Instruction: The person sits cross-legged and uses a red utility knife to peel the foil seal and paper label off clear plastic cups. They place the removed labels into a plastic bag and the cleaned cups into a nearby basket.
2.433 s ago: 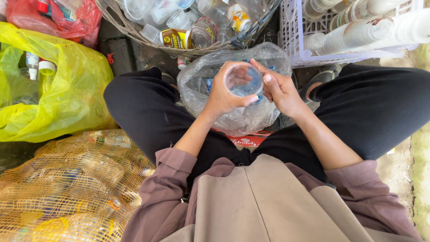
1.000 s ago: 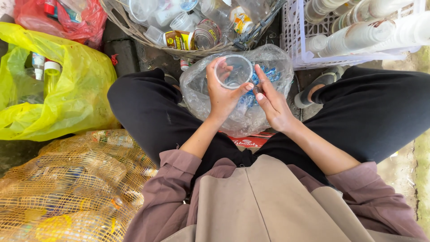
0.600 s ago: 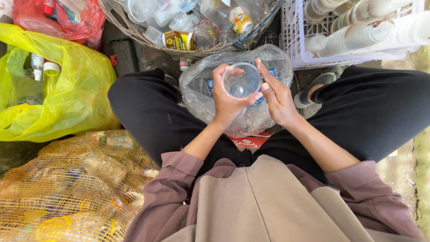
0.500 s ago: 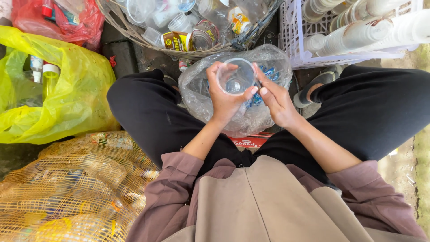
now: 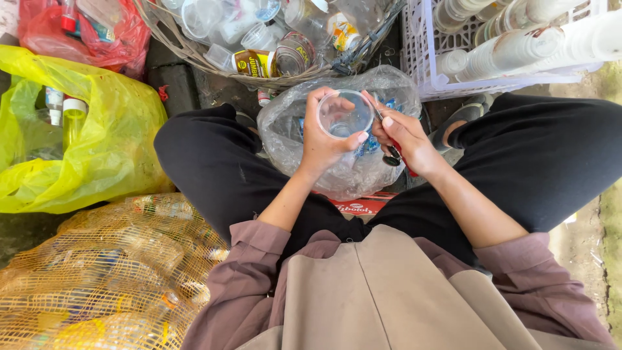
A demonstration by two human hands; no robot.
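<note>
L hand (image 5: 324,139) is wrapped round a clear round plastic cup (image 5: 345,114), fingers curled shut on its wall, mouth facing up, held just above a clear crumpled plastic bag (image 5: 285,129) btwn the knees. R hand (image 5: 407,137) is closed on red-handled scissors (image 5: 392,150), blade tip touching the cup rim. Woven basket of clear plastic cups & bottles (image 5: 194,48) sits ahead, white plastic crate w/ stacked cups (image 5: 421,65) to its right, yellow plastic bag (image 5: 110,149) at left.
</note>
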